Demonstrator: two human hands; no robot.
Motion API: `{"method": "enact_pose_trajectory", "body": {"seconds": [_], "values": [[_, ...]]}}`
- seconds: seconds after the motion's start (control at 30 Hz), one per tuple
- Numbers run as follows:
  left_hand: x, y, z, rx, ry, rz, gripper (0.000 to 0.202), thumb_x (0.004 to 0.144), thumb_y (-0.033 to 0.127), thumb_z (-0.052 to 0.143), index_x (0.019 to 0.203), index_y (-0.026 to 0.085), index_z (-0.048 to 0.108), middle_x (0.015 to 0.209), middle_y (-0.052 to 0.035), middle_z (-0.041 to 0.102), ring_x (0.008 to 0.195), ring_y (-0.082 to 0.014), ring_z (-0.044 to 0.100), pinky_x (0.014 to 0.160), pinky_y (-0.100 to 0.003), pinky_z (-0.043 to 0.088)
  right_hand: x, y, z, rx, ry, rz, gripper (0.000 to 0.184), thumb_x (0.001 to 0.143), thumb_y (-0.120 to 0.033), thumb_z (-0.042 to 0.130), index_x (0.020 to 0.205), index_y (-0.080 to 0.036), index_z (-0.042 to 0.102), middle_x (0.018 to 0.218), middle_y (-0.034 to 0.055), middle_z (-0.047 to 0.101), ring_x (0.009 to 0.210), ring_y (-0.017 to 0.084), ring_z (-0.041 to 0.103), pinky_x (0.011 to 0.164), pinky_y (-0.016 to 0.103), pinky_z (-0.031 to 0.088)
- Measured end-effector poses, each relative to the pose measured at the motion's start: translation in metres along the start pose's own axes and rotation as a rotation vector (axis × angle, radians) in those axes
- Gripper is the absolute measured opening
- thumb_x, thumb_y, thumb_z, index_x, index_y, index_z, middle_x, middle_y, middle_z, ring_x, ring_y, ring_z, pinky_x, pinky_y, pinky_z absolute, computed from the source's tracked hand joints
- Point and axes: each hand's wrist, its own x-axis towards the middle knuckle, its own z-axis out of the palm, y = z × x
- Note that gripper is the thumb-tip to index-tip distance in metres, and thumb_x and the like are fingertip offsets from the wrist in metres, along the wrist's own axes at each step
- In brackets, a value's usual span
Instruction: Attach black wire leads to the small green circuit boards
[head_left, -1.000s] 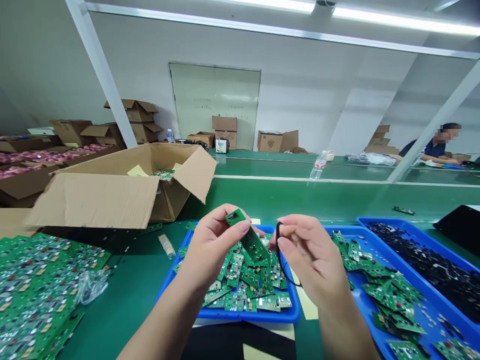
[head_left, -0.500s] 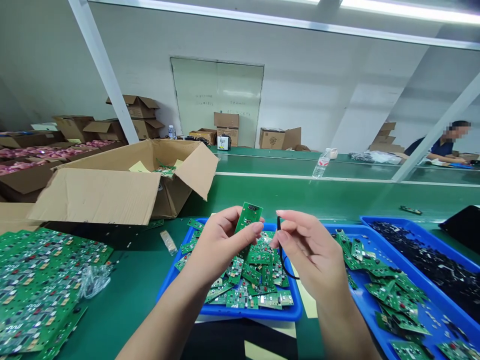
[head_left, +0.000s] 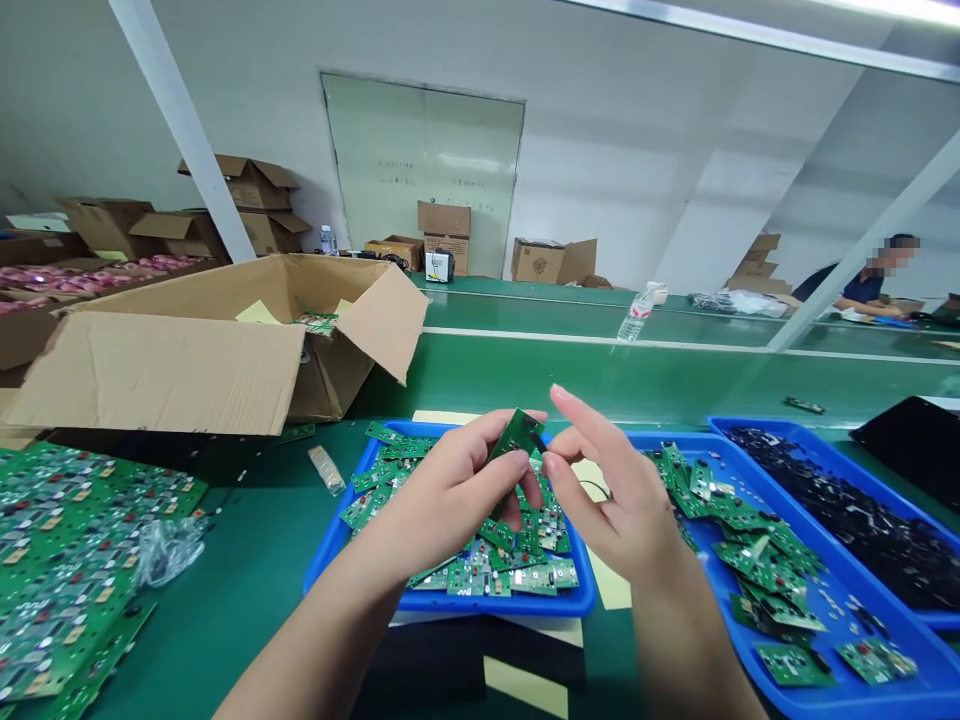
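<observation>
My left hand (head_left: 450,490) pinches a small green circuit board (head_left: 517,432) above a blue tray (head_left: 442,600) heaped with several similar boards. My right hand (head_left: 607,490) meets it from the right, thumb and fingers pressing a thin black wire part (head_left: 537,441) against the board's top edge; the index finger sticks up. A loop of the black wire (head_left: 596,487) trails behind the right hand.
A second blue tray (head_left: 825,690) with green boards lies at right, a third (head_left: 847,500) with black parts beyond it. Green boards (head_left: 67,560) cover the left table. An open cardboard box (head_left: 217,350) stands behind. A water bottle (head_left: 635,315) and a seated person (head_left: 862,285) are farther back.
My hands have come together: the right hand has brought the black wire end onto the board in my left hand, and both have dropped slightly lower over the tray.
</observation>
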Motion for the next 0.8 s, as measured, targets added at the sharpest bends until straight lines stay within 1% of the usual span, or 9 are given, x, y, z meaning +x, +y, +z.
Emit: {"method": "enact_pose_trajectory", "body": {"seconds": [0.17,0.27,0.33,0.43,0.5,0.6,0.63,0.73,0.8], "values": [[0.0019,0.0035,0.0023,0.000,-0.042,-0.078,0.023,0.089,0.026,0.045,0.104,0.013,0.058,0.065,0.0005,0.059,0.053,-0.0096,0.058,0.054,-0.021,0.048,0.0039,0.0047,-0.0013,0.009,-0.044,-0.062,0.059,0.086,-0.005,0.045,0.140,-0.026,0.033,0.067,-0.0027,0.060,0.059,0.013,0.056,0.062,0.031,0.054],[0.0034,0.0034,0.0037,-0.024,-0.036,-0.107,0.029,0.089,0.024,0.046,0.116,0.014,0.054,0.064,0.0012,0.060,0.052,-0.0098,0.059,0.055,-0.021,0.049,0.0049,0.0065,-0.0013,-0.005,-0.037,-0.053,0.059,0.086,-0.004,0.045,0.139,-0.025,0.035,0.068,-0.0022,0.059,0.061,0.013,0.056,0.061,0.030,0.053],[0.0035,0.0021,0.0040,-0.036,-0.030,-0.110,0.031,0.090,0.024,0.045,0.117,0.015,0.054,0.063,0.0013,0.061,0.053,-0.0100,0.060,0.055,-0.020,0.049,0.0047,0.0074,-0.0011,-0.006,-0.041,-0.044,0.059,0.086,-0.004,0.044,0.139,-0.025,0.034,0.068,-0.0021,0.059,0.061,0.013,0.057,0.061,0.030,0.054],[0.0030,-0.0004,0.0048,-0.047,0.020,-0.082,0.027,0.090,0.026,0.043,0.110,0.018,0.060,0.064,0.0012,0.062,0.054,-0.0108,0.062,0.055,-0.020,0.051,0.0038,0.0086,-0.0002,-0.013,-0.051,-0.025,0.058,0.086,-0.005,0.043,0.139,-0.025,0.034,0.075,0.0000,0.062,0.064,0.014,0.058,0.067,0.033,0.056],[0.0030,-0.0015,0.0055,-0.035,0.094,-0.051,0.024,0.089,0.028,0.046,0.100,0.019,0.065,0.066,0.0002,0.064,0.056,-0.0123,0.063,0.054,-0.022,0.052,0.0036,0.0091,0.0005,-0.011,-0.048,-0.019,0.057,0.086,-0.006,0.043,0.139,-0.025,0.035,0.079,0.0007,0.064,0.067,0.014,0.059,0.071,0.035,0.056],[0.0041,-0.0024,0.0056,0.002,0.196,-0.001,0.018,0.085,0.029,0.051,0.087,0.021,0.067,0.069,-0.0010,0.065,0.062,-0.0139,0.062,0.053,-0.022,0.053,0.0049,0.0085,0.0010,0.007,-0.035,-0.025,0.057,0.086,-0.005,0.042,0.138,-0.026,0.036,0.074,-0.0017,0.061,0.063,0.012,0.057,0.071,0.033,0.056],[0.0047,-0.0026,0.0052,0.011,0.186,0.002,0.018,0.085,0.028,0.051,0.084,0.020,0.067,0.069,-0.0008,0.065,0.062,-0.0135,0.062,0.053,-0.021,0.053,0.0056,0.0080,0.0009,0.004,-0.028,-0.026,0.056,0.086,-0.005,0.042,0.138,-0.025,0.036,0.072,-0.0021,0.061,0.062,0.012,0.057,0.070,0.031,0.055],[0.0064,-0.0036,0.0032,0.021,0.048,-0.043,0.022,0.088,0.026,0.046,0.081,0.018,0.066,0.067,0.0001,0.063,0.062,-0.0119,0.062,0.053,-0.020,0.052,0.0076,0.0064,0.0004,-0.040,-0.014,-0.026,0.053,0.086,-0.006,0.042,0.135,-0.024,0.039,0.073,-0.0011,0.061,0.063,0.012,0.057,0.065,0.029,0.054],[0.0072,-0.0040,0.0019,0.022,-0.011,-0.075,0.025,0.090,0.026,0.043,0.083,0.016,0.065,0.063,0.0006,0.061,0.059,-0.0113,0.061,0.053,-0.020,0.051,0.0082,0.0061,0.0000,-0.065,-0.020,-0.030,0.052,0.086,-0.007,0.042,0.135,-0.023,0.040,0.074,-0.0004,0.062,0.063,0.013,0.057,0.063,0.029,0.054]]}}
